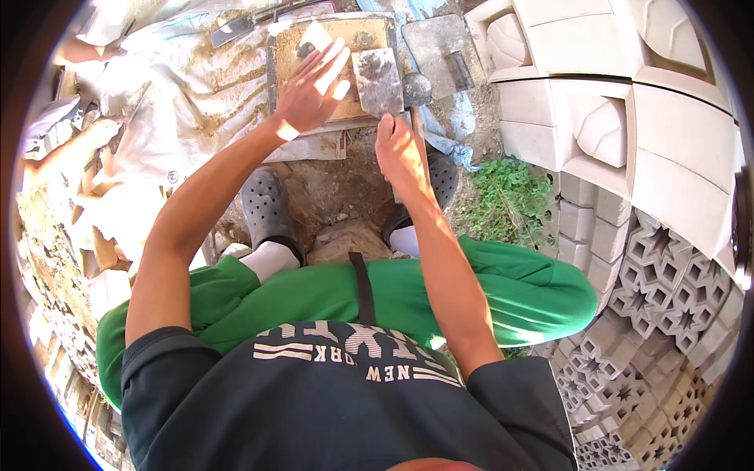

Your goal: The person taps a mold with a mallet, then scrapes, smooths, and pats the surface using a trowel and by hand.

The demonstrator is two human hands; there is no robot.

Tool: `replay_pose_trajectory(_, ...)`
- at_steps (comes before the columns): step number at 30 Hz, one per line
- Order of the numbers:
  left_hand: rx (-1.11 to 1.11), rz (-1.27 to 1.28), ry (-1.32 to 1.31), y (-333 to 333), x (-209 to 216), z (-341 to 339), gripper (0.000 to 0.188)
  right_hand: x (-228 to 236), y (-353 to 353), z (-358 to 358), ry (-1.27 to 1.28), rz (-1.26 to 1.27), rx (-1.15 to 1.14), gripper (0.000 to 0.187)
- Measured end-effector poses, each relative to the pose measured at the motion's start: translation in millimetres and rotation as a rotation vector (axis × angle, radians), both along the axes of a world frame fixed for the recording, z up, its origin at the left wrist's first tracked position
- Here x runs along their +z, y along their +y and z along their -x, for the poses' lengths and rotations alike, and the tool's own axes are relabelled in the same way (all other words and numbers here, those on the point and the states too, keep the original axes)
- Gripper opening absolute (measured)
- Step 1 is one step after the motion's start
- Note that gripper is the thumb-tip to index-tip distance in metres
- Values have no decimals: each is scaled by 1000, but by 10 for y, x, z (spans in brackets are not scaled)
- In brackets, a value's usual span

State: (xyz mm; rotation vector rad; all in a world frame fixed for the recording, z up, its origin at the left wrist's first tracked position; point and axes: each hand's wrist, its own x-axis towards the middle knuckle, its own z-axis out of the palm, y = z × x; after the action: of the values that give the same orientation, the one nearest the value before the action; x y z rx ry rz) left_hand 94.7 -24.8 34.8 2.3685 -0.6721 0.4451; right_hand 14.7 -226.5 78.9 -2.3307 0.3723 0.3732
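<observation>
Head view, splayed left hand (311,93), apparent right fist (401,151)

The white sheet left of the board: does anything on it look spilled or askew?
Yes: brown, sandy-looking material dirties the crumpled white sheet, as if spilled beside the board.

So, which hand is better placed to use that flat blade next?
Probably the right hand: it's closed at the near end of the flat blade, while the left hand is open over the tan board.
</observation>
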Motion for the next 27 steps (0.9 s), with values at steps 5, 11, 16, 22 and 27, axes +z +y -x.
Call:
replay_pose_trajectory(5, 44, -87, 101, 27, -71, -188, 52, 171, 177, -472, 312, -81, -51, 52)
replay_pose_trajectory(11, -195, -269, 66, -138, -38, 28, 53, -119, 152, -196, 269, 45, -15, 55)
replay_pose_trajectory(16, -210, -333, 26, -108, -48, 209, 55, -128, 180, 20, 289, -58, -50, 53)
replay_pose_trajectory(22, -291, -337, 87, -108, -50, 523, 55, 3, 138, 395, 317, 2, -31, 50)
replay_pose_trajectory(27, -326, -134, 106, -78, -121, 450, 56, 224, 1, 553, 246, 51, -75, 48)
